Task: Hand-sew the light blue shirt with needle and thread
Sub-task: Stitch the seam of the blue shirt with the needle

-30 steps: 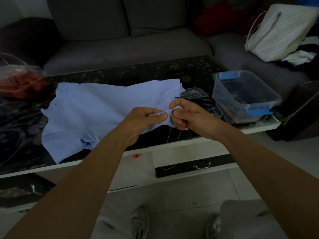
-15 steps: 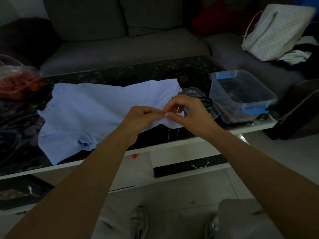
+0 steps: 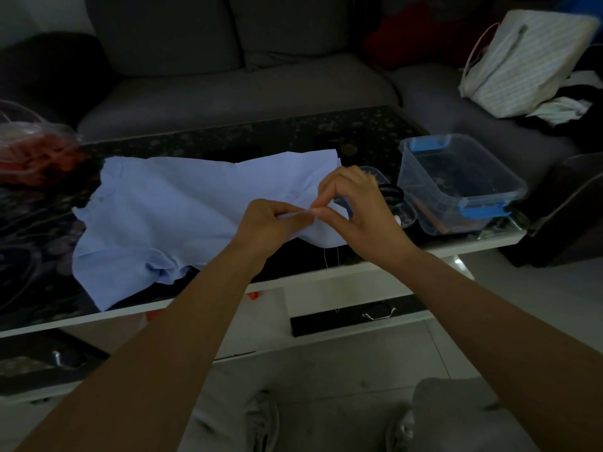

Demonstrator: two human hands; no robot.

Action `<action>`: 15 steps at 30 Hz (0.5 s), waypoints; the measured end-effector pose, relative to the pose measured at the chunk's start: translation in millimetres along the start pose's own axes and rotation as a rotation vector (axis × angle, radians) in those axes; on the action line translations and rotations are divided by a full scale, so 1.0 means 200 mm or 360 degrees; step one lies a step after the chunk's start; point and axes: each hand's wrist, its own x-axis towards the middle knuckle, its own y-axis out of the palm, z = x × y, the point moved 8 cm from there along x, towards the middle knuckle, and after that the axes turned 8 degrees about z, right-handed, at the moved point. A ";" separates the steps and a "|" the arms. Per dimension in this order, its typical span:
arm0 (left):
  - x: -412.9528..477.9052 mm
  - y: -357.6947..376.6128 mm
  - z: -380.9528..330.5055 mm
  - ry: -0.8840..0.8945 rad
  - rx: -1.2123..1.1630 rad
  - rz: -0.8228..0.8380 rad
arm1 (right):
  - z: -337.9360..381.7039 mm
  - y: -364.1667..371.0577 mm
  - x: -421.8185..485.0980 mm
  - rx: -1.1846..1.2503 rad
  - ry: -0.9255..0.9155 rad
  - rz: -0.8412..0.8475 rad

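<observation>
The light blue shirt (image 3: 169, 213) lies spread on the dark glass table (image 3: 228, 141). My left hand (image 3: 267, 223) pinches a raised fold of the shirt near its right edge. My right hand (image 3: 355, 207) meets it there, thumb and forefinger pinched at the fold; the needle itself is too small to make out. Two strands of white thread (image 3: 331, 257) hang down from the cloth below my hands, over the table's front edge.
A clear plastic box with blue clips (image 3: 463, 181) stands at the table's right end, with black scissors (image 3: 393, 192) and a small clear lid beside it. A red bag (image 3: 29, 151) sits far left. A grey sofa and a white tote (image 3: 525, 60) lie behind.
My right hand has opened out from a closed grip beside the fold to a fingertip pinch at it, and risen slightly. My left hand has kept its hold.
</observation>
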 end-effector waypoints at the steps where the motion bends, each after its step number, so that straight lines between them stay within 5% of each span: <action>1: 0.00 0.00 0.00 0.0005 0.0003 0.0007 | 0.00 0.00 0.00 -0.0013 -0.0008 0.0010; 7: 0.01 -0.03 0.04 -0.0039 0.0105 -0.0097 | 0.05 -0.01 0.00 0.0150 -0.0020 -0.0056; 15: 0.03 -0.07 0.07 -0.0072 -0.0113 -0.0136 | -0.01 0.08 -0.05 0.1550 0.0551 0.0416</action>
